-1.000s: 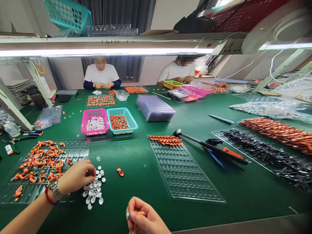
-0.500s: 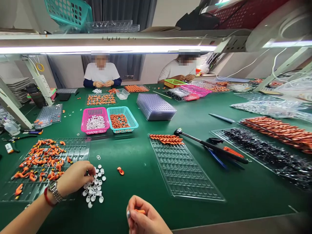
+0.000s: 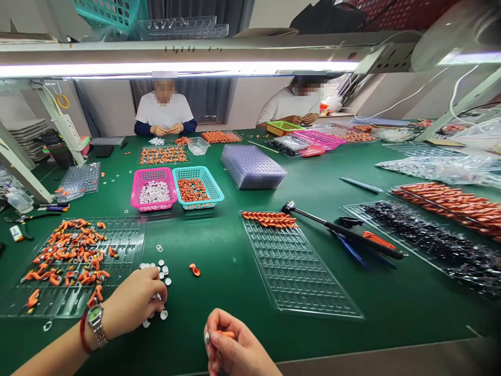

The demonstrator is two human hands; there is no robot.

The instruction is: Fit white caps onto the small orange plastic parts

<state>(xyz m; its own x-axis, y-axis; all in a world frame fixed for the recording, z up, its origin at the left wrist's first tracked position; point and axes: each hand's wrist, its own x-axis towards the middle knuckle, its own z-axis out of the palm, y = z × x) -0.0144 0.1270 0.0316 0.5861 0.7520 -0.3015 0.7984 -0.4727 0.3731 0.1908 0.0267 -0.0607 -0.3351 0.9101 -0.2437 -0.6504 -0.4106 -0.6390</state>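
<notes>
The fingers [image 3: 221, 317] of the right hand [image 3: 240, 347] are clamped on a small orange piece with a rounded silver end [image 3: 227, 334], held near the front edge of the green table [image 3: 211, 292]. The left hand [image 3: 135, 297] reaches down over a loose scatter of round white discs [image 3: 163, 315], its fingers curled among them; whether they pinch a disc, I cannot tell. Beside that hand, a clear ridged plastic tray [image 3: 127, 235] carries a heap of curved orange parts [image 3: 62, 253]. Two small, round orange-red pieces [image 3: 194, 270] lie touching, right of the discs. Farther back, a pink perforated plastic basket [image 3: 135, 190] holds more white discs.
</notes>
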